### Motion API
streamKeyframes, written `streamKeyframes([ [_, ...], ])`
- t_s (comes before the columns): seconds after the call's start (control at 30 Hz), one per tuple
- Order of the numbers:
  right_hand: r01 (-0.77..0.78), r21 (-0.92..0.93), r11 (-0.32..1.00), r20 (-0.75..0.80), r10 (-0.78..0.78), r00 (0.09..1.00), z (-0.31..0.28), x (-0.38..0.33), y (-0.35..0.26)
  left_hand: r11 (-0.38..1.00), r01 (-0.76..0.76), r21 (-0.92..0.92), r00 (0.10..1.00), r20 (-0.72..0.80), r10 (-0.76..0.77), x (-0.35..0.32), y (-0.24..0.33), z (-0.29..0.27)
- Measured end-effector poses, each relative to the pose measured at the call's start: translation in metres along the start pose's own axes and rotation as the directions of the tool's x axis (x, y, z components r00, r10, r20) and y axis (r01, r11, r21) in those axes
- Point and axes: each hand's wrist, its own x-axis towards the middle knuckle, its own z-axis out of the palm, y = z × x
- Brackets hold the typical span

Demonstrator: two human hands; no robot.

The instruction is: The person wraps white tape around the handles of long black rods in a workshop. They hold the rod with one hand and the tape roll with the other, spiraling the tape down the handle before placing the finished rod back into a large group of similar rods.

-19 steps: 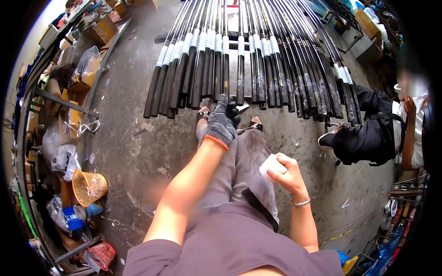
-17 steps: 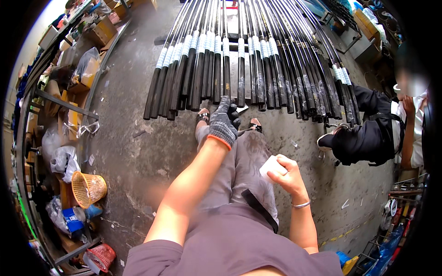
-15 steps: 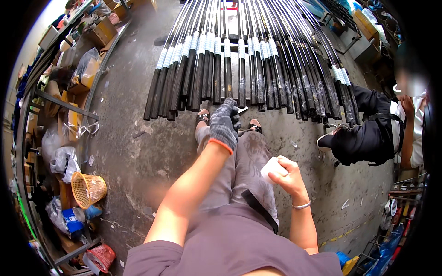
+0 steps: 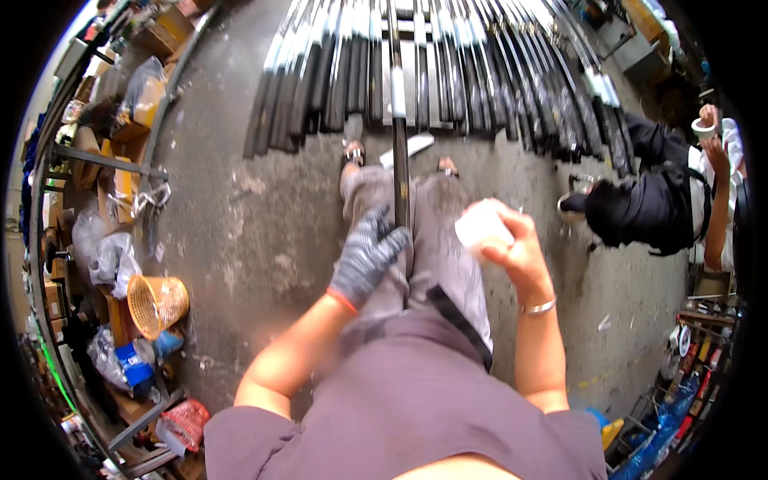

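Rod [image 4: 400, 132] in narrow left grip [image 4: 364, 260]

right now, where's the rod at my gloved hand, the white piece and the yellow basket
rod [image 4: 401, 160], head view: dark handle
white piece [image 4: 482, 227], head view: exposed surface
yellow basket [image 4: 158, 307], head view: lattice wall
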Motion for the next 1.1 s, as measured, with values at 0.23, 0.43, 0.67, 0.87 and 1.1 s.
streamKeyframes([
  [0.23, 0.214, 0.445, 0.870, 0.133, -0.300, 0.945, 0.025, 0.024, -0.011, 0.750, -0.478, 0.457, 0.867, 0.108, 0.486, -0.024, 0.054, -0.009],
  [0.43, 0.275, 0.252, 0.928, 0.357, -0.353, 0.865, 0.024, 0.032, -0.016, 0.972, -0.234, 0.003, 0.913, 0.345, 0.219, -0.020, 0.076, 0.017],
  [0.67, -0.052, 0.307, 0.950, 0.264, -0.032, 0.964, 0.042, 0.008, -0.006, 0.821, -0.534, 0.202, 0.845, 0.142, 0.515, -0.021, 0.067, 0.024],
  [0.87, -0.014, 0.478, 0.878, 0.211, -0.099, 0.972, 0.051, 0.005, -0.002, 0.893, -0.449, 0.034, 0.891, 0.096, 0.444, -0.022, 0.072, 0.020],
  [1.1, -0.107, 0.452, 0.886, 0.204, 0.014, 0.979, 0.049, 0.001, 0.004, 0.387, -0.745, 0.543, 0.558, 0.191, 0.807, -0.007, 0.072, 0.017],
])
